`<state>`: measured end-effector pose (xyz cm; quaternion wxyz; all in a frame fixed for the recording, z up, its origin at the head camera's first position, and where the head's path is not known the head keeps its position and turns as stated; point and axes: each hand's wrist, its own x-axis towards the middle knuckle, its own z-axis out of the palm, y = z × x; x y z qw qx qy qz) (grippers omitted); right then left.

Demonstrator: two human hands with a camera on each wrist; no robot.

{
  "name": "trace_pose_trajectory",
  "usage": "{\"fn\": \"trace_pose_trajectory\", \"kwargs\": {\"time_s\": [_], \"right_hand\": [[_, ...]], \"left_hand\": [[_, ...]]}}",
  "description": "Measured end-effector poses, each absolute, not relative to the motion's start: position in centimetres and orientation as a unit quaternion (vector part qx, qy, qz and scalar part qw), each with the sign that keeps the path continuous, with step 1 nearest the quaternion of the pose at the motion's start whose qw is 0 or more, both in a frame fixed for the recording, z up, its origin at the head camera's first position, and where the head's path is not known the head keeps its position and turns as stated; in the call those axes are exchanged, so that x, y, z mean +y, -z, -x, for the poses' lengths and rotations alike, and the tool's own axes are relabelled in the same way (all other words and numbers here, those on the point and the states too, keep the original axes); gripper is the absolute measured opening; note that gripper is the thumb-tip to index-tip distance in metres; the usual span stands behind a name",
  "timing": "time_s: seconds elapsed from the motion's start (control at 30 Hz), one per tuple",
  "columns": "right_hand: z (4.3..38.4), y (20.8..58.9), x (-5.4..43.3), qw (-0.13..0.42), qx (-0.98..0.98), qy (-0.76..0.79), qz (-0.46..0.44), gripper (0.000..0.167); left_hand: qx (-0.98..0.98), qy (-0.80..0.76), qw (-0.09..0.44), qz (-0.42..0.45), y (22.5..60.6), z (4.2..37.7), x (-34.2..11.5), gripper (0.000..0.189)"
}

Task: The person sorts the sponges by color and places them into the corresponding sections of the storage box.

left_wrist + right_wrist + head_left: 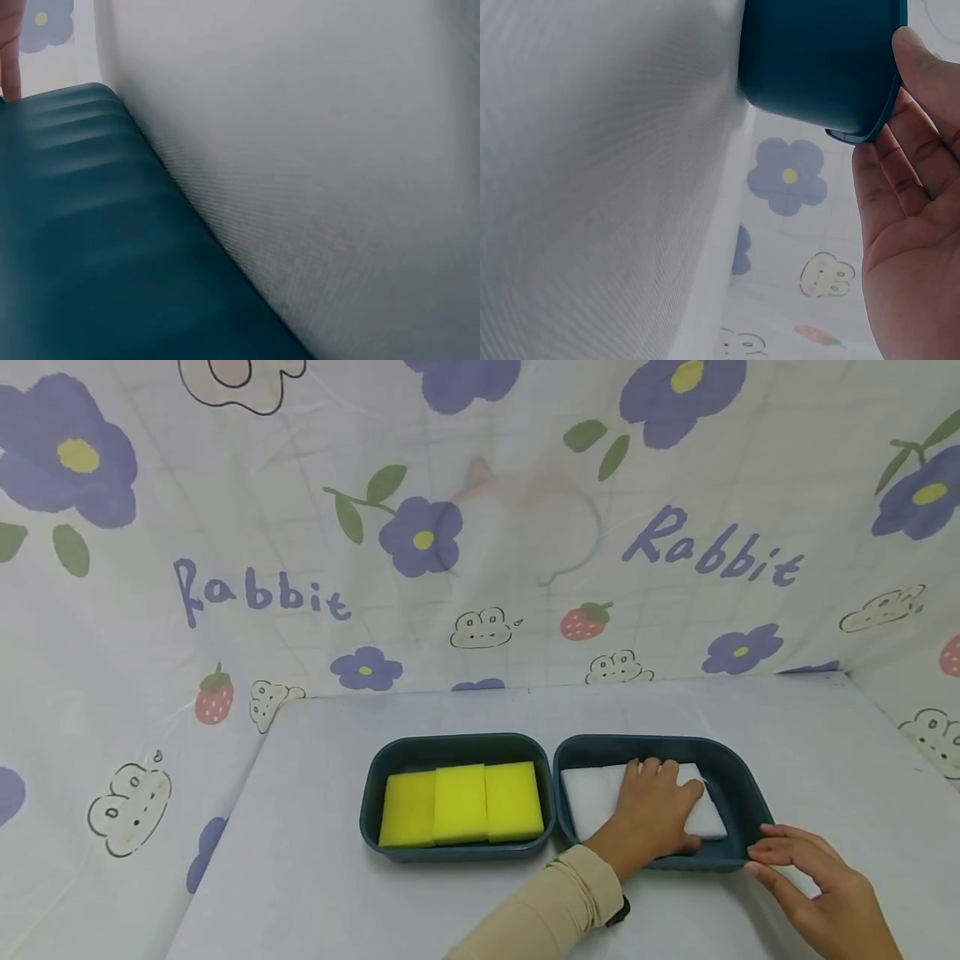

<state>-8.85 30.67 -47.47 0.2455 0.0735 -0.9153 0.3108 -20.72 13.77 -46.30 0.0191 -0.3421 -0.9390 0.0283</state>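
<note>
White sponge blocks (587,802) lie side by side in the right-hand dark teal plastic bin (738,802). My left hand (651,810) reaches over them and grips one white sponge, fingers bent at its far side and thumb near its front edge. The hand hides much of that sponge. In the left wrist view, the bin's outer wall (97,225) fills the lower left and only a bit of finger shows. At the bin's front right corner, my right hand (825,885) pinches the rim. The right wrist view shows thumb and fingers meeting at the bin's rim (817,60).
Just left, a matching teal bin (457,853) holds three yellow sponges (461,804) in a row. Both bins stand on a white-covered table (300,893). Behind and at the sides hangs a printed cloth (525,568) with flowers and rabbits.
</note>
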Motion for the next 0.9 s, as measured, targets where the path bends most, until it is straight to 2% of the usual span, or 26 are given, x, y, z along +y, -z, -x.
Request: {"fn": "trace_pose_trajectory", "kwargs": {"time_s": [0.33,0.9], "right_hand": [[9.0,47.5,30.6,0.256,-0.913,-0.307,-0.080,0.032],[8.8,47.6,30.7,0.243,-0.919,-0.303,-0.065,0.026]], "left_hand": [[-0.954,-0.019,-0.003,0.300,45.6,20.5,13.0,0.064],[-0.938,0.030,-0.049,0.343,45.7,20.2,10.8,0.051]]}}
